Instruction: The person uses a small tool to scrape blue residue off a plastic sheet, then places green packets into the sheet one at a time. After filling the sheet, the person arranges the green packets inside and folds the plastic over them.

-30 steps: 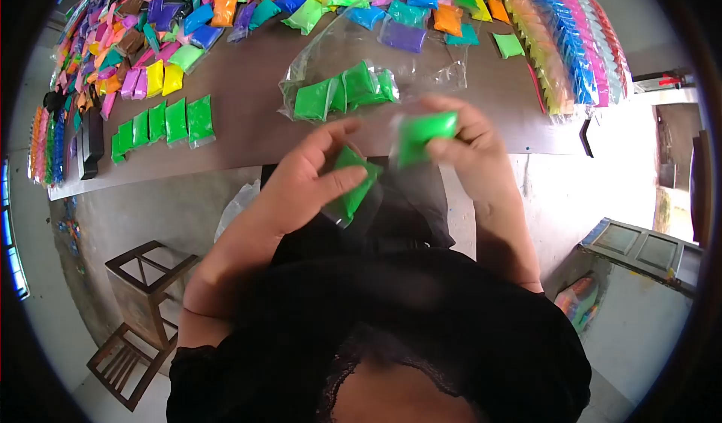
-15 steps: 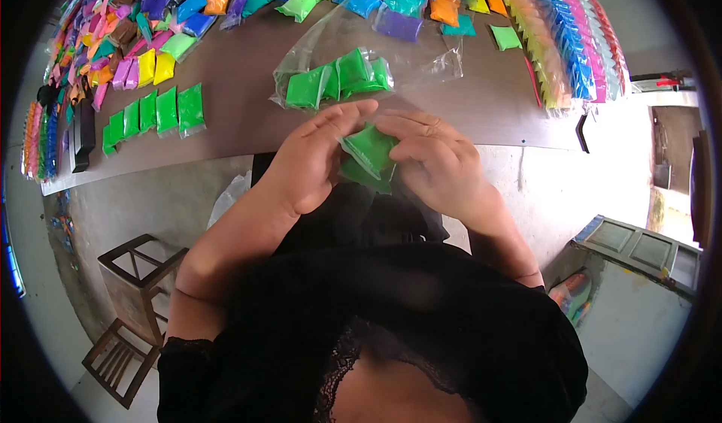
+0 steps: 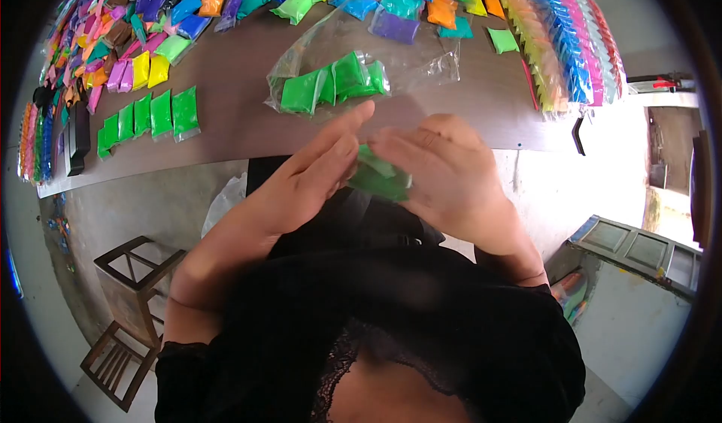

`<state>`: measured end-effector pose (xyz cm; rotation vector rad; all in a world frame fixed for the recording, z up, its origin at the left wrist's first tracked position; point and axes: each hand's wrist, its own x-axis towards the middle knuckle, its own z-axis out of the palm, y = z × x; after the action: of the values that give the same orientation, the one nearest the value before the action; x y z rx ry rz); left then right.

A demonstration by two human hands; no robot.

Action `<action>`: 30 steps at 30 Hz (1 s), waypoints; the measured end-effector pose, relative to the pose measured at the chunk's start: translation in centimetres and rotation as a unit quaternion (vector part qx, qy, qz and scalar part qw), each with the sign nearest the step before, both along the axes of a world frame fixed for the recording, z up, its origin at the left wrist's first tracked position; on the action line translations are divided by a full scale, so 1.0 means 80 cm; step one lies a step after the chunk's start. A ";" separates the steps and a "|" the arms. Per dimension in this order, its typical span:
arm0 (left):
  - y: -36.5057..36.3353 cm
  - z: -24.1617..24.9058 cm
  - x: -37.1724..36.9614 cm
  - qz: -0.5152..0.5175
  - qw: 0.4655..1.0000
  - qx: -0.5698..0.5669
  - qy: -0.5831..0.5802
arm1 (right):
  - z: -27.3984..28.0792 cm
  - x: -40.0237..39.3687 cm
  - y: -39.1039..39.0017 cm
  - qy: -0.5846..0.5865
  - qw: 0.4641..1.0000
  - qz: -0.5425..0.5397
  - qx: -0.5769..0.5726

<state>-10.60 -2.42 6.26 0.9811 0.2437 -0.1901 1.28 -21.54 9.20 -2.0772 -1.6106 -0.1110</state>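
Note:
Small green packets in clear wrap, at least two overlapping, are held between my hands just off the table's near edge. My left hand grips their left edge, one finger stretched out and its thumb out of sight. From the right, my right hand is closed over them, slightly smeared by motion. Beyond my hands lies a large clear plastic bag with several green packets at its left end. A slanting row of like green packets lies to the left.
Loose packets of many colours are heaped along the far and left parts of the brown table. Strips of stacked packets stand at the right. A black object lies at the left edge. Below left is a wooden chair.
Both hands and the green packets have moved slightly down and turned. My right hand has come further over the packets. The camera view has shifted a little.

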 end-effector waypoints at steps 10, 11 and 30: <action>0.140 -0.037 0.011 0.146 0.804 0.541 -0.202 | -0.018 0.109 0.080 -0.052 0.966 -0.250 0.032; 0.140 -0.049 0.016 0.101 0.797 0.569 -0.176 | -0.027 0.109 0.082 -0.054 0.967 -0.247 0.032; 0.112 -0.095 0.060 0.076 0.820 0.534 -0.194 | -0.037 0.107 0.089 0.183 0.942 -0.254 -0.121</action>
<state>-5.81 6.52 -1.35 2.0815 0.0261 0.3509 9.88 -14.39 6.22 -2.4805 -0.8816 0.2958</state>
